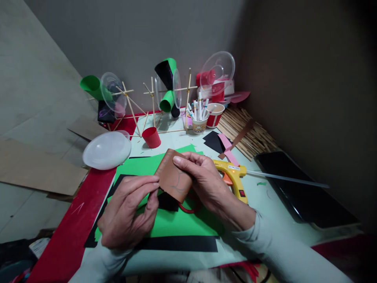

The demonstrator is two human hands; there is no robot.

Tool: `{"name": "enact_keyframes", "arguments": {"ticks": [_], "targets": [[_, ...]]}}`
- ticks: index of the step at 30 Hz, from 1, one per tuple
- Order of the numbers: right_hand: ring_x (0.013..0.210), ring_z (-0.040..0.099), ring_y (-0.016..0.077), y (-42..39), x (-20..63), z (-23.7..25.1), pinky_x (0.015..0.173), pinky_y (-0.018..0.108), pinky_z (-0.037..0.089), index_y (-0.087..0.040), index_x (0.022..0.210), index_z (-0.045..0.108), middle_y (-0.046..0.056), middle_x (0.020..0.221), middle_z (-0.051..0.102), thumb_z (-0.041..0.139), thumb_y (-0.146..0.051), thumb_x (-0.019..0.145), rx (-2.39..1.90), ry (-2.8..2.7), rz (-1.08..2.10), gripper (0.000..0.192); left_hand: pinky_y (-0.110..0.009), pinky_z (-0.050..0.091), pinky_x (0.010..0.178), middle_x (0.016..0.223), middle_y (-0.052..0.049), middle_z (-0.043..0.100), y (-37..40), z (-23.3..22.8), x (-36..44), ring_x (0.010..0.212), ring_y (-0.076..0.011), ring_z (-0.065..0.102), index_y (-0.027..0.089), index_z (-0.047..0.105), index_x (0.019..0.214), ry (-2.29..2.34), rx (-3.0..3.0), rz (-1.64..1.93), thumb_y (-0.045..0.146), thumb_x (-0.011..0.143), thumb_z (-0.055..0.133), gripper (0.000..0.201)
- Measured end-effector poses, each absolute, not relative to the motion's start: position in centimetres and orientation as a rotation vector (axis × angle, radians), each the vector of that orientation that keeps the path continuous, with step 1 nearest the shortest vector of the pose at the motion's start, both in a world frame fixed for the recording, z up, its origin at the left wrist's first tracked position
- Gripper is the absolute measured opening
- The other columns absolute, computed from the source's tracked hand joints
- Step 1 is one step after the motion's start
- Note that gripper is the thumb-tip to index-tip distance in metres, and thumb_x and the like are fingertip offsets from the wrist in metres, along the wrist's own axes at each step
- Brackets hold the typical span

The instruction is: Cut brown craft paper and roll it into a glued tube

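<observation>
A piece of brown paper [173,177], curved over and marked with pencil lines, is held between both hands above the sheets. My left hand [132,206] pinches its left edge with fingertips and thumb. My right hand [210,182] grips its right side, thumb on top. Beneath lie green paper [188,226] and black paper [182,243]. A red loop [190,210], perhaps a scissors handle, shows partly under the brown paper. Just beyond my right hand rests a yellow glue gun [235,177] with a long clear glue stick in it.
A red paper tube [151,137] stands behind the sheets, near a white plastic bowl [107,149]. Wooden-stick stands with a green-and-black paper wheel [167,84] are at the back. A cup of markers [199,124], bundled sticks [244,129] and a black tablet-like slab [306,192] lie rightward.
</observation>
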State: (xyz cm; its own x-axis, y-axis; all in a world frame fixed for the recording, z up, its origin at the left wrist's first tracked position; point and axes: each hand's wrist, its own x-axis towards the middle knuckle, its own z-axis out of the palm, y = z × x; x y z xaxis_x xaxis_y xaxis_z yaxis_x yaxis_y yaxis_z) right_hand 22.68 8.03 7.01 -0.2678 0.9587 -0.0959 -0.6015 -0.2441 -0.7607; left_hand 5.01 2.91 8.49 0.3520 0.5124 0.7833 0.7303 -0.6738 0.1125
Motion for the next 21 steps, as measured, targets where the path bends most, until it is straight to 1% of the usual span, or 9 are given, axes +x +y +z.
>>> {"name": "enact_keyframes", "arguments": {"ticks": [5, 8, 10, 13, 15, 16, 18, 19, 21], "targets": [[0.072, 0.059, 0.0115, 8.1, 22.7, 6.8, 0.07, 0.023, 0.045, -0.015, 0.082, 0.074, 0.0, 0.08, 0.07, 0.087, -0.033, 0.071, -0.685, -0.762, 1.746, 0.025, -0.032, 0.058, 0.08, 0.101, -0.004, 0.074, 2.8, 8.1, 4.7, 0.088, -0.0182, 0.071, 0.026, 0.062, 0.109, -1.187, -2.309, -1.268, 0.004, 0.083, 0.063, 0.035], [0.069, 0.058, 0.0102, 8.2, 22.7, 6.8, 0.067, 0.022, 0.045, -0.015, 0.082, 0.074, -0.001, 0.077, 0.069, 0.087, -0.034, 0.07, -0.699, -0.763, 1.743, 0.026, -0.033, 0.057, 0.078, 0.096, -0.002, 0.072, 2.9, 7.7, 4.9, 0.086, -0.0173, 0.07, 0.025, 0.064, 0.1, -1.262, -2.24, -1.393, 0.003, 0.085, 0.062, 0.027], [0.069, 0.058, 0.0098, 8.2, 22.7, 6.8, 0.066, 0.021, 0.045, -0.016, 0.083, 0.074, -0.002, 0.077, 0.068, 0.087, -0.034, 0.069, -0.715, -0.767, 1.735, 0.027, -0.035, 0.058, 0.076, 0.093, -0.001, 0.069, 3.1, 7.5, 5.2, 0.083, -0.0171, 0.07, 0.023, 0.064, 0.095, -1.328, -2.195, -1.688, 0.005, 0.089, 0.06, 0.019], [0.07, 0.059, 0.0105, 8.2, 22.8, 6.9, 0.067, 0.021, 0.045, -0.017, 0.085, 0.073, -0.002, 0.079, 0.069, 0.086, -0.035, 0.07, -0.75, -0.802, 1.711, 0.027, -0.037, 0.06, 0.067, 0.09, -0.001, 0.063, 3.3, 7.6, 5.6, 0.079, -0.0184, 0.069, 0.023, 0.06, 0.094, -1.505, -2.003, -2.243, 0.016, 0.096, 0.057, 0.008], [0.071, 0.059, 0.0114, 8.2, 22.8, 7.1, 0.066, 0.021, 0.044, -0.016, 0.085, 0.073, -0.001, 0.079, 0.07, 0.087, -0.034, 0.07, -0.786, -0.843, 1.684, 0.027, -0.036, 0.059, 0.062, 0.088, 0.0, 0.062, 3.3, 7.8, 5.6, 0.077, -0.0188, 0.067, 0.026, 0.057, 0.096, -1.64, -1.92, -2.447, 0.023, 0.097, 0.059, 0.004], [0.071, 0.059, 0.0118, 8.1, 22.8, 7.2, 0.066, 0.022, 0.044, -0.016, 0.084, 0.073, -0.001, 0.079, 0.07, 0.086, -0.034, 0.07, -0.818, -0.884, 1.651, 0.026, -0.035, 0.058, 0.061, 0.085, 0.002, 0.062, 3.3, 8.0, 5.5, 0.074, -0.0185, 0.066, 0.027, 0.055, 0.096, -1.701, -1.922, -2.502, 0.025, 0.097, 0.06, 0.005], [0.073, 0.059, 0.0126, 7.8, 22.8, 7.5, 0.065, 0.022, 0.043, -0.017, 0.085, 0.072, -0.002, 0.079, 0.069, 0.084, -0.035, 0.072, -0.899, -1.013, 1.547, 0.025, -0.034, 0.055, 0.064, 0.08, 0.003, 0.061, 3.5, 8.2, 5.1, 0.071, -0.0177, 0.064, 0.027, 0.055, 0.094, -1.794, -1.984, -2.525, 0.028, 0.096, 0.061, 0.007], [0.073, 0.059, 0.0129, 7.6, 22.7, 7.7, 0.064, 0.022, 0.043, -0.018, 0.085, 0.072, -0.002, 0.08, 0.069, 0.082, -0.036, 0.074, -0.941, -1.089, 1.483, 0.024, -0.034, 0.054, 0.068, 0.077, 0.004, 0.061, 3.5, 8.2, 4.9, 0.07, -0.0173, 0.064, 0.027, 0.055, 0.092, -1.836, -2.04, -2.49, 0.03, 0.097, 0.06, 0.007], [0.072, 0.06, 0.0133, 7.3, 22.6, 8.0, 0.064, 0.023, 0.044, -0.018, 0.086, 0.071, -0.002, 0.08, 0.07, 0.078, -0.035, 0.077, -1.008, -1.225, 1.365, 0.021, -0.032, 0.05, 0.074, 0.073, 0.004, 0.06, 3.8, 8.0, 4.4, 0.071, -0.0165, 0.062, 0.027, 0.056, 0.086, -1.903, -2.144, -2.363, 0.032, 0.1, 0.055, 0.015]]}}
